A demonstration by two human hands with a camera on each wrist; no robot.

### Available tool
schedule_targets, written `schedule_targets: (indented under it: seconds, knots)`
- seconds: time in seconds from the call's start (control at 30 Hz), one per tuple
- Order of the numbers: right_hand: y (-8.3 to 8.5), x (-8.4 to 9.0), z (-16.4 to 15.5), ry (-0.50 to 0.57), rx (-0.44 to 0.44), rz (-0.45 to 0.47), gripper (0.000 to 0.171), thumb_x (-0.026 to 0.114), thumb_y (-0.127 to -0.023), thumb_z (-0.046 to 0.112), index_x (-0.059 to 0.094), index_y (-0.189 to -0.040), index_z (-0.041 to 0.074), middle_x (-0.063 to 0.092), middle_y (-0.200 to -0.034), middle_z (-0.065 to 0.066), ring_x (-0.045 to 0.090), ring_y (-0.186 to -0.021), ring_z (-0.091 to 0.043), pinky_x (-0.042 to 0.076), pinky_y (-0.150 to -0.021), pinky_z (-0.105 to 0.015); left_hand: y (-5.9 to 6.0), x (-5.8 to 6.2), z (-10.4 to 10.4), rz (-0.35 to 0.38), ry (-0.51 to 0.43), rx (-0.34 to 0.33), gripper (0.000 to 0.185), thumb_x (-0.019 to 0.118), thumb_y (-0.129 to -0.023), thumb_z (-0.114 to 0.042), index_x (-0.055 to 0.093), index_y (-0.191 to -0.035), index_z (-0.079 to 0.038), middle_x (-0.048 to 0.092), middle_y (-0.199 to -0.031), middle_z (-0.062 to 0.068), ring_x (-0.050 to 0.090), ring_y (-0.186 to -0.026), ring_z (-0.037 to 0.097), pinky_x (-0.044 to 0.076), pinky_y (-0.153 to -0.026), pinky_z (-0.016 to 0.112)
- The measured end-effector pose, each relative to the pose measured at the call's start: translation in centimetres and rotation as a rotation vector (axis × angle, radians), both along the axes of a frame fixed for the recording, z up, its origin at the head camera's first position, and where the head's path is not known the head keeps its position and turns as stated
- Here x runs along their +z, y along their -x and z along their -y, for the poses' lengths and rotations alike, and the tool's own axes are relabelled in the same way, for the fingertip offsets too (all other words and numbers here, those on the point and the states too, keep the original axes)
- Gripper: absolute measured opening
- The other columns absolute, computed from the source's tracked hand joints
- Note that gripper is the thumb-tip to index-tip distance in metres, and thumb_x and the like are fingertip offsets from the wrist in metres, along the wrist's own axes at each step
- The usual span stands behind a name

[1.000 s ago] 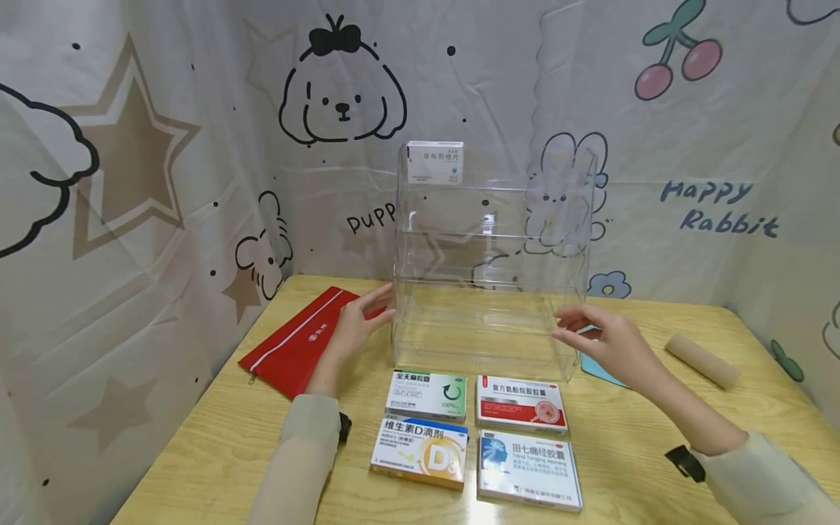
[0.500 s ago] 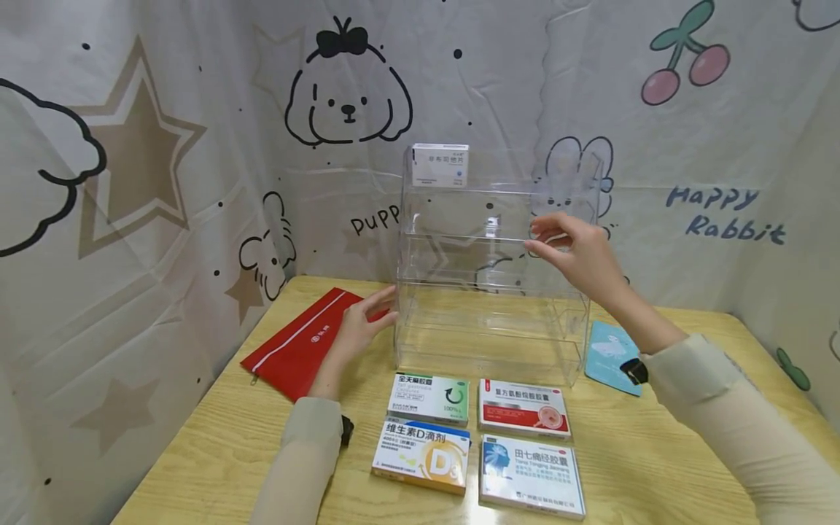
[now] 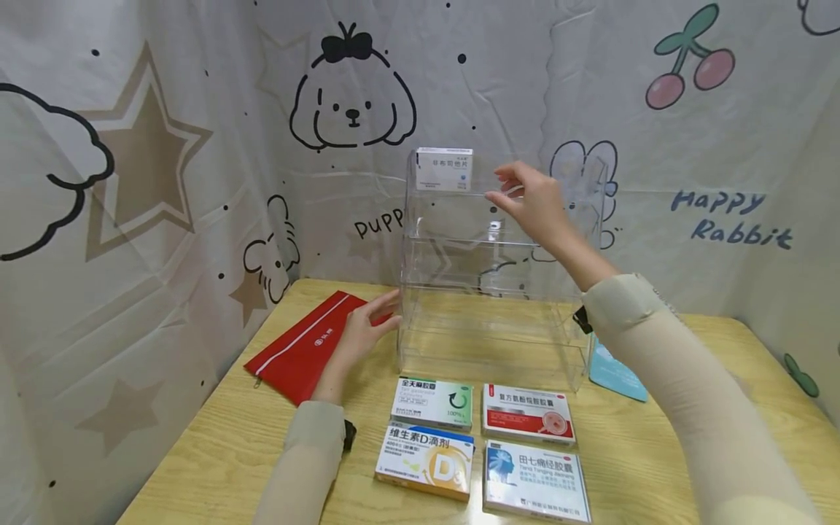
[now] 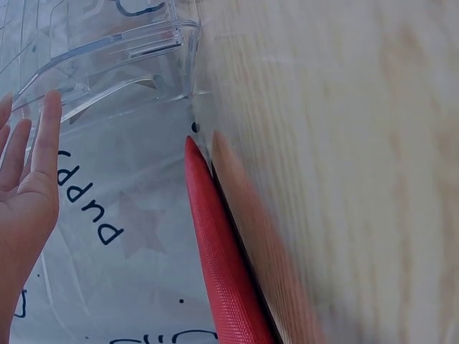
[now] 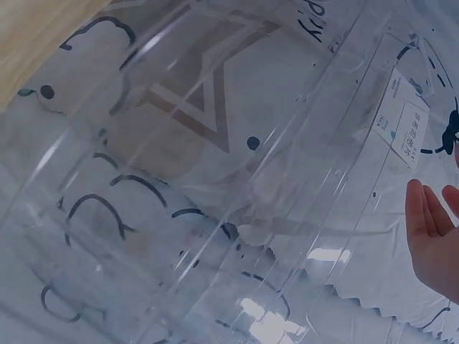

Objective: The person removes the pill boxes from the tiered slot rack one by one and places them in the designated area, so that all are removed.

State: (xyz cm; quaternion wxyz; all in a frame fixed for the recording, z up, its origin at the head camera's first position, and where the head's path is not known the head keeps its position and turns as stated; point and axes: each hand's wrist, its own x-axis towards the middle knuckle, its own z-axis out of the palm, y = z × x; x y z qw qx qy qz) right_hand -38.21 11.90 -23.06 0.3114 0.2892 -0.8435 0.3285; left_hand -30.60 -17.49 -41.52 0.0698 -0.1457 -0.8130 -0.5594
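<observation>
Clear acrylic tiered rack (image 3: 499,292) standing upright near the back edge of wooden table (image 3: 656,445), against printed fabric backdrop (image 3: 164,146). Left hand (image 3: 364,332) flat against lower left wall of rack, fingers straight, gripping nothing. Right hand (image 3: 531,200) raised at top tier, fingers loosely extended, holding nothing, near but apart from small white box (image 3: 444,169) perched at upper left corner. Likely hazards: rack, light and rigid with slick glossy walls, tipping or sliding if pushed high up; white box knocked off its narrow ledge by a careless reach. Four flat cardboard medicine boxes (image 3: 482,445) with printed matte faces laid in a two-by-two block before the rack; red textured zip pouch (image 3: 305,350) lying under left hand; pale blue card (image 3: 617,375) partly behind rack
</observation>
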Motion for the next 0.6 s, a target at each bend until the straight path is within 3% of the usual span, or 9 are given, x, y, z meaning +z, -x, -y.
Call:
schedule_targets:
  seconds: [0.23, 0.43, 0.6]
  knots:
    - [2.2, 1.2, 2.3, -0.022, -0.067, 0.075, 0.042, 0.071, -0.090, 0.018, 0.057, -0.124, -0.004, 0.065, -0.119, -0.025, 0.066, -0.104, -0.037, 0.057, -0.092, -0.045, 0.0, -0.1, 0.0, 0.003, -0.010, 0.002, 0.054, 0.064, -0.093, -0.005, 0.048, -0.144, -0.007, 0.054, -0.144, 0.017, 0.053, -0.132, 0.036, 0.048, -0.105, 0.048]
    - [4.0, 2.2, 3.7, -0.074, -0.127, 0.171, 0.051, 0.068, -0.092, 0.018, 0.050, -0.138, 0.005, 0.061, -0.130, -0.024, 0.063, -0.115, -0.036, 0.053, -0.100, -0.044, 0.1, -0.1, 0.0, 0.017, -0.003, 0.019, 0.054, 0.066, -0.092, -0.008, 0.049, -0.144, -0.011, 0.054, -0.144, 0.015, 0.054, -0.132, 0.032, 0.049, -0.105, 0.045]
    - [4.9, 2.8, 4.6, -0.104, -0.152, 0.178, 0.049, 0.067, -0.093, 0.017, 0.052, -0.138, 0.005, 0.060, -0.130, -0.023, 0.061, -0.117, -0.035, 0.051, -0.103, -0.044, -0.1, -0.1, -0.1, 0.019, -0.006, 0.029, 0.054, 0.066, -0.092, -0.008, 0.050, -0.144, -0.011, 0.054, -0.144, 0.013, 0.056, -0.131, 0.030, 0.050, -0.105, 0.044]
